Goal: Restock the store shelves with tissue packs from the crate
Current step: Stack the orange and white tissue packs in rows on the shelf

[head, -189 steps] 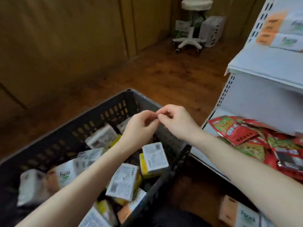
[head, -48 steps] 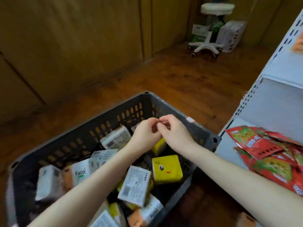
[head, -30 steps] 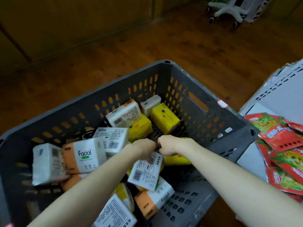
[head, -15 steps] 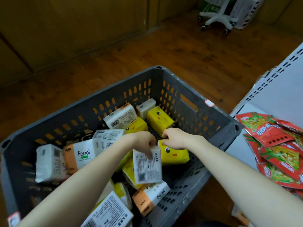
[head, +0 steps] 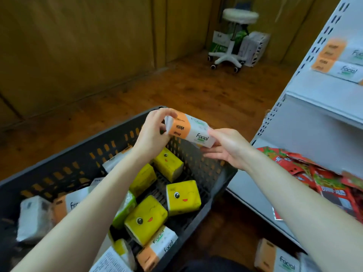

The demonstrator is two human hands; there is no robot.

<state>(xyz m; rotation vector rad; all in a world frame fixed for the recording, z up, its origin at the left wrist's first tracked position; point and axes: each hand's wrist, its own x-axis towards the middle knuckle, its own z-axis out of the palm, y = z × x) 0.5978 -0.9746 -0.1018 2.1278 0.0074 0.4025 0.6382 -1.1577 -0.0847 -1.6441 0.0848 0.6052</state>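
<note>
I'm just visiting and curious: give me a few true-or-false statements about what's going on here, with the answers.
1. The left hand and right hand both hold one orange-and-white Facial pack above the crate. True.
2. The crate holds only yellow packs. False: orange-and-white packs lie among the yellow packs.
3. On the shelf at the right lie red snack packets. True.
4. The white stool stands right beside the crate. False: the stool is in the far corner.
</note>
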